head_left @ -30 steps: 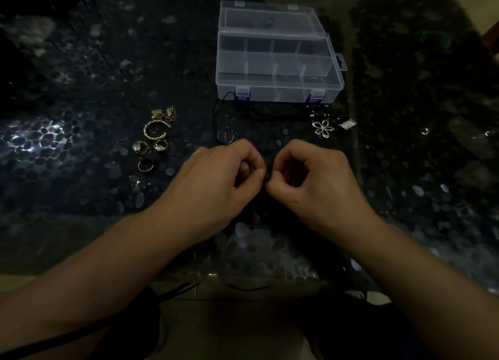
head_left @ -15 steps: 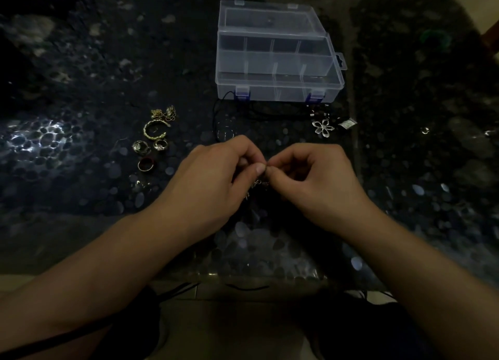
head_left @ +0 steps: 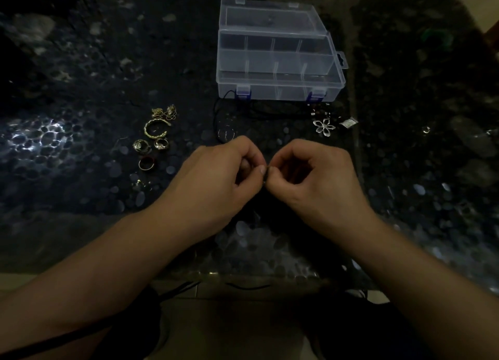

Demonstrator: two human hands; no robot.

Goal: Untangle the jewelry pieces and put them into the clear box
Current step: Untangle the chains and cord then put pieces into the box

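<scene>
In the head view, the left hand point(head_left: 216, 181) and the right hand point(head_left: 313, 181) meet fingertip to fingertip above the dark pebble-patterned glass desk point(head_left: 81, 62), each grip narrowed to a pinch on a small dark tangled jewelry piece point(head_left: 266, 174) held between them; the light is poor, so I cannot tell whether it is a chain or a cord. The risk, as I judge it, is that pulling apart too hard tightens the knot or snaps a link, and that a loosened bit slips from the pinch and vanishes against the dark, busy desk or over its near edge. The clear plastic compartment box point(head_left: 278, 89) stands open beyond the hands, well apart, its compartments seemingly bare. Counted: one box; left of the hands one twisted gold open bangle point(head_left: 156, 130), one small gold tangled cluster point(head_left: 164, 112), two silver rings point(head_left: 141, 145), one red-lined ring point(head_left: 147, 163); one black cord necklace point(head_left: 220, 111) just before the box; one silver flower pendant point(head_left: 324, 127) to the right.
</scene>
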